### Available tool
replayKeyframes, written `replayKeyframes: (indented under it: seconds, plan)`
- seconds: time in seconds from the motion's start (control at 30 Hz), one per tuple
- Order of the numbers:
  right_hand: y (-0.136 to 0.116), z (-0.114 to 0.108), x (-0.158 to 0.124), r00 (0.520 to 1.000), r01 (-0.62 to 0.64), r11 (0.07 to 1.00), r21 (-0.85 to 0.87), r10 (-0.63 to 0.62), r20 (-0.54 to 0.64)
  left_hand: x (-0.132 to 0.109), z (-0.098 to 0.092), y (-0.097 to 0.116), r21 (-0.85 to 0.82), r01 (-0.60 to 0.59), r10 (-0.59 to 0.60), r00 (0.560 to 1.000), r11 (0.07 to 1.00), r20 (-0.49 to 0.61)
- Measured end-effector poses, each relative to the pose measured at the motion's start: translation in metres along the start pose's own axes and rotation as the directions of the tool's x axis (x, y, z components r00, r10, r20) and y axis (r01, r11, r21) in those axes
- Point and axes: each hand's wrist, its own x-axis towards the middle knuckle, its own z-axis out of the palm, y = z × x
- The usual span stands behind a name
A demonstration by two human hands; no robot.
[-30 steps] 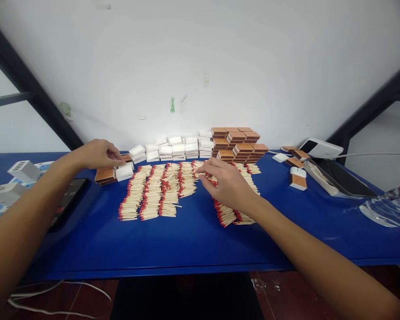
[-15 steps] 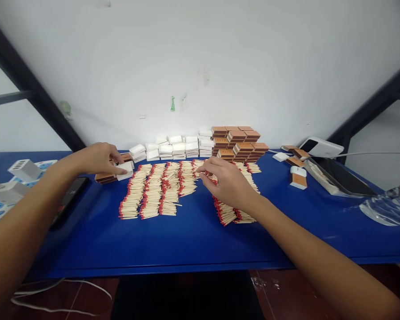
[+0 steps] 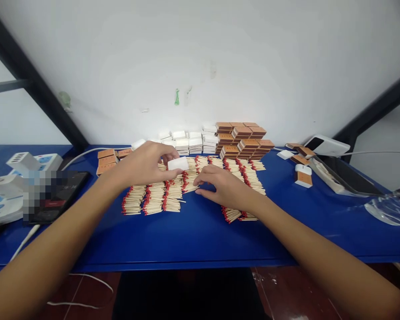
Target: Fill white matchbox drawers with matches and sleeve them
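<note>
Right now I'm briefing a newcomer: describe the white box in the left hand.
On the blue table lie rows of red-tipped matches. Above them the left hand pinches a small white box: the only one off the table, unlike the stacked white boxes behind.

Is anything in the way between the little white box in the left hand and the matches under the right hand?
Nothing visible. The left hand holds the white box just above the rows of matches; the right hand rests on them close beside it.
</note>
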Motion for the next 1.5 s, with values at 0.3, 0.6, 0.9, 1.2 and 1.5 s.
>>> replayKeyframes:
  seconds: [0.3, 0.6, 0.9, 1.2, 1.5]
  plan:
    - [0.002, 0.008, 0.001, 1.000, 0.016, 1.000, -0.021, -0.016, 0.008, -0.017, 0.028, -0.016, 0.051, -0.157, 0.160, 0.985, 0.986, -0.069]
    - [0.008, 0.001, 0.000, 1.000, -0.030, 0.999, -0.018, 0.030, 0.005, -0.020, 0.045, -0.024, 0.198, -0.241, 0.273, 0.949, 0.950, -0.157]
    - [0.011, -0.007, -0.001, 0.998, -0.051, 0.997, -0.059, 0.050, -0.024, -0.020, 0.046, -0.029, 0.326, -0.258, 0.318, 0.937, 0.909, -0.142]
    - [0.008, -0.010, 0.000, 0.997, -0.065, 0.998, -0.003, 0.065, -0.053, -0.021, 0.050, -0.024, 0.264, -0.326, 0.368, 0.921, 0.908, -0.126]
    - [-0.008, -0.009, -0.002, 0.996, -0.003, 0.999, -0.036, 0.000, -0.090, -0.021, 0.067, -0.005, 0.224, -0.391, 0.433, 0.883, 0.893, -0.182]
